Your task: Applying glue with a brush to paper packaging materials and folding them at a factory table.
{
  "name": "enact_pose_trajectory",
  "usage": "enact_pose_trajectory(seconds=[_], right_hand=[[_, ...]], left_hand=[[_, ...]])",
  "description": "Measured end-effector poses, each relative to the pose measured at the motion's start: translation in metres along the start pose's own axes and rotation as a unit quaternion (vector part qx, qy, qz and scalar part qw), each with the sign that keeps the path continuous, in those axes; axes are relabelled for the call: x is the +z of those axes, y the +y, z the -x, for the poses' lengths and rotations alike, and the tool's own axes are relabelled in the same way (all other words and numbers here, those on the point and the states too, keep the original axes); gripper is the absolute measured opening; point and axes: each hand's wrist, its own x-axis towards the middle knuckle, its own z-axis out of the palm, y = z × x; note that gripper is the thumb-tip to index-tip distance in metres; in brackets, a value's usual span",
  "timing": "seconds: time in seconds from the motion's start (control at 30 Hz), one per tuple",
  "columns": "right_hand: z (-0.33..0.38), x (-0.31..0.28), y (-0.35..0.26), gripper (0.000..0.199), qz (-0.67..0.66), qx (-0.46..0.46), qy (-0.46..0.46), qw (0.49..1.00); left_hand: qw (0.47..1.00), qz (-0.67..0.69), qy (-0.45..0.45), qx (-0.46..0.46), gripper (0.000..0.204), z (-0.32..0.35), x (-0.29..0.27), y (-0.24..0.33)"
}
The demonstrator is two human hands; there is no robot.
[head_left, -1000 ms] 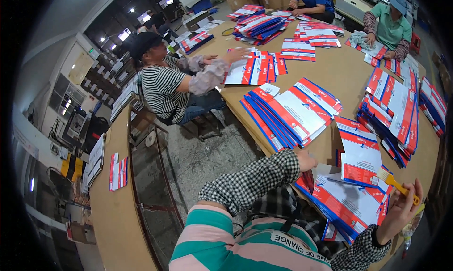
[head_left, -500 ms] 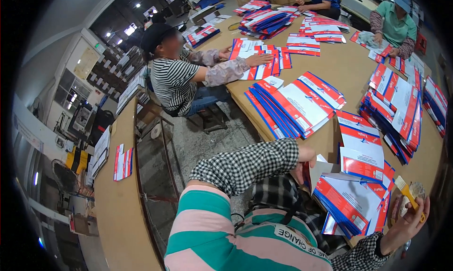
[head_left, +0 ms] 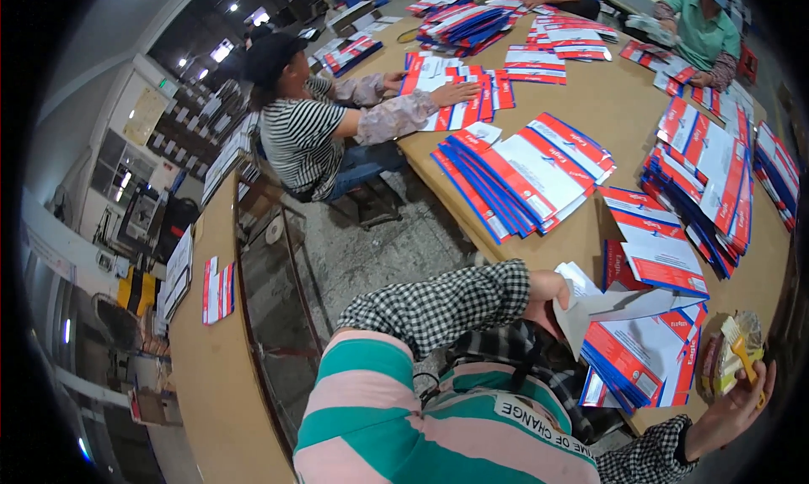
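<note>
My left hand (head_left: 549,300) is closed at the near edge of the table, gripping the raised grey-white flap (head_left: 583,317) of a printed paper wrapper. Its fingers are partly hidden by the flap. Under it lies a fanned stack of red, white and blue wrappers (head_left: 636,356). Off to the right, my right hand (head_left: 735,410) is wrapped round a yellow-handled brush (head_left: 747,359). The brush's bristle end is over a small container (head_left: 716,366) with yellowish stuff at the table's edge; whether they touch I cannot tell.
More wrapper stacks stand ahead (head_left: 531,168) and at the right (head_left: 704,180) on the brown table (head_left: 628,138). A person in a striped shirt (head_left: 299,134) handles wrappers at the left. Others sit at the far side. A side bench (head_left: 211,374) runs along my left.
My left hand has moved slightly right and lifted the wrapper's flap, showing more of its pale inside. The brush in my right hand has gone lower, by the container.
</note>
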Motion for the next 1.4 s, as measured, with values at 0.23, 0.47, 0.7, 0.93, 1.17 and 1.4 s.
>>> enact_pose_trajectory(seconds=[0.23, 0.47, 0.7, 0.93, 1.17, 1.4], right_hand=[[-0.008, -0.019, 0.004, 0.040, 0.019, -0.013, 0.031, 0.999], [-0.001, -0.019, -0.017, 0.036, -0.041, -0.033, 0.065, 0.997], [-0.001, -0.015, -0.038, 0.032, -0.037, -0.052, 0.096, 0.993], [-0.013, -0.028, -0.014, 0.014, -0.059, -0.091, 0.139, 0.984], [-0.063, -0.030, 0.053, 0.020, 0.062, -0.024, 0.144, 0.987], [-0.097, -0.022, 0.126, 0.026, 0.164, 0.050, 0.129, 0.977]], left_hand=[[0.996, 0.074, -0.015, 0.042, 0.053, -0.005, 0.007, -0.024], [0.990, 0.099, -0.100, 0.022, 0.051, -0.015, 0.010, -0.045], [0.993, 0.034, -0.111, 0.028, 0.046, -0.062, 0.007, -0.049], [0.992, 0.087, -0.063, 0.063, 0.052, -0.052, 0.015, -0.050], [0.995, 0.047, -0.054, 0.062, 0.050, -0.040, 0.016, -0.049], [0.996, 0.063, -0.032, 0.052, 0.040, -0.031, 0.008, -0.056]])
